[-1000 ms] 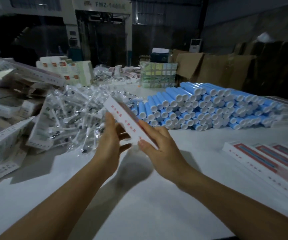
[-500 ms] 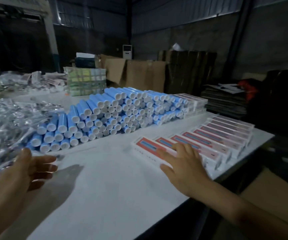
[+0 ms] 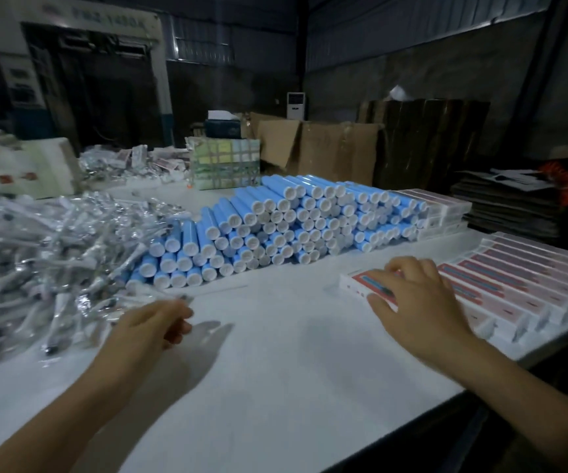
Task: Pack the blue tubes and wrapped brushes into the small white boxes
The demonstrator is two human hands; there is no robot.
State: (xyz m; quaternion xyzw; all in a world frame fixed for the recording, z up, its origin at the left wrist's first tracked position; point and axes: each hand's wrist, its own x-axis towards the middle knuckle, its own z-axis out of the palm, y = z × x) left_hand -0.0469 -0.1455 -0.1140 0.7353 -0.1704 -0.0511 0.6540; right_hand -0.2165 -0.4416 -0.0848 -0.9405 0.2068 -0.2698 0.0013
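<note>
Small white boxes (image 3: 514, 288) with red-and-blue faces line up at three o'clock; right hand (image 3: 415, 302) presses the nearest flat. Square it against its neighbour. Left hand (image 3: 152, 322), loosely curled, holds nothing.

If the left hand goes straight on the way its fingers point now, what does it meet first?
Most likely the pile of wrapped brushes. The left hand points up and slightly right toward the pile's near edge, with the blue tubes just beyond. Depth is unclear, so it might pass that edge.
</note>
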